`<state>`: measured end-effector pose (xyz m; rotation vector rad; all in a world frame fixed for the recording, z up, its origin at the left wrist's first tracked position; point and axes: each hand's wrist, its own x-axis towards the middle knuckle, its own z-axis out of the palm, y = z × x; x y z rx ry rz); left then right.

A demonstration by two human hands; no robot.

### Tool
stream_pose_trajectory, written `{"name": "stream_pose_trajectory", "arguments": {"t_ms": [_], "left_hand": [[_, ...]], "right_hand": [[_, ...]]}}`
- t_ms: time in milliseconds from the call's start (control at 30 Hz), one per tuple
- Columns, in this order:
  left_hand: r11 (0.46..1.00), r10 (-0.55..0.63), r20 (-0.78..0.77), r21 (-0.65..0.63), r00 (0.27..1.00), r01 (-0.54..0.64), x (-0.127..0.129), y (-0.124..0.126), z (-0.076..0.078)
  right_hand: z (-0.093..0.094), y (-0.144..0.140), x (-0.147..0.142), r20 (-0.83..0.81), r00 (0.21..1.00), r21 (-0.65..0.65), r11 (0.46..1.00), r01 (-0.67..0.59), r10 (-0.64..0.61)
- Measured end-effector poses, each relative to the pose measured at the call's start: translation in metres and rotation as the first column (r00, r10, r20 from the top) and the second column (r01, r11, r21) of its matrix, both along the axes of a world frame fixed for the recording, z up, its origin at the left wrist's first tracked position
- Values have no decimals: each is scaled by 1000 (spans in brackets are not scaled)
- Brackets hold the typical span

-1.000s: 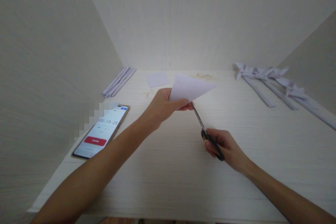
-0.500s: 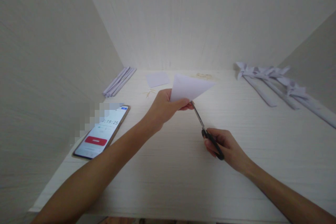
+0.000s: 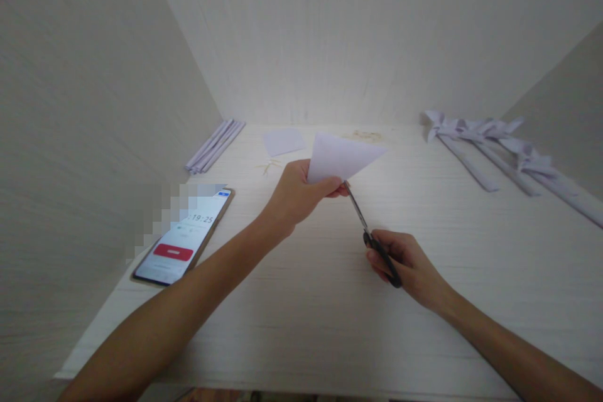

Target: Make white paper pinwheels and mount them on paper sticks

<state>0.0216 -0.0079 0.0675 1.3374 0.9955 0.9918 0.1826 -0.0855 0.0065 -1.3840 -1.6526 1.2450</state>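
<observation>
Pinching a white, roughly triangular piece of paper [image 3: 346,158] between thumb and fingers, the left hand [image 3: 301,190] holds it above the middle of the pale wood-grain table [image 3: 292,326]. The right hand [image 3: 400,260] is wrapped around the black handles of slim metal scissors [image 3: 370,240], blades pointing at the paper's near edge; whether they touch it, I cannot tell. Rolled white paper sticks [image 3: 217,147] lie far left.
</observation>
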Motion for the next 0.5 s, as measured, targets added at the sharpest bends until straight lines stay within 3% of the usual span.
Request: {"name": "stream_pose_trajectory", "arguments": {"t_ms": [500], "left_hand": [[998,-55,76,-22,996,56,-2,3,-4]], "right_hand": [[3,1,0,-13,1000,-25,999,-22,22]]}}
